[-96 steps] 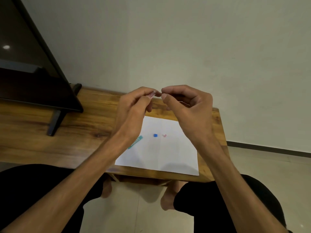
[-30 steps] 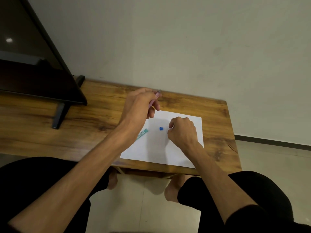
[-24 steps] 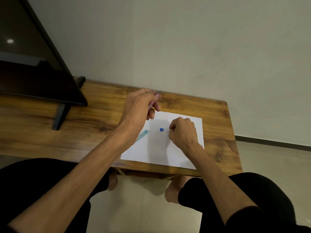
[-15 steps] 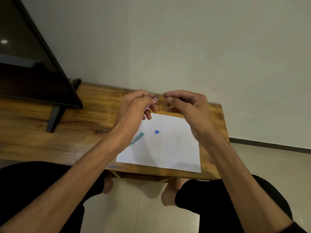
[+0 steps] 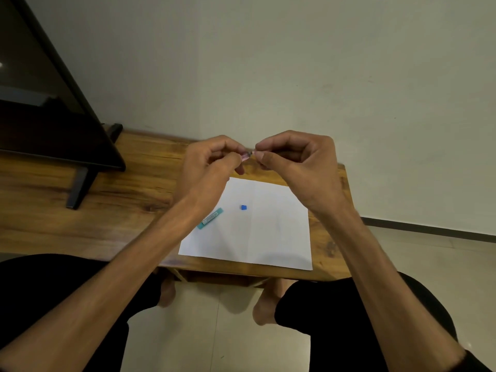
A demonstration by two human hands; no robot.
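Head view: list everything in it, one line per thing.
pink stick: one, pink, held above the table's far edge
paper sheet: one, white, on the table's right part
small block: one, blue, on the sheet
flat tube: one, teal, across the sheet's left edge
table: one, brown wood, against the wall
screen: one, black, on the table's left
legs: two, black-clad, bottom of view
left hand: one, grips the stick
right hand: one, pinches the stick's tip

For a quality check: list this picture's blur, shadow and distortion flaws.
Head view: wide-angle skews the black television screen and wooden table; the small pink object pinched by left hand and right hand is unresolved; faint shadows dim the white paper sheet.
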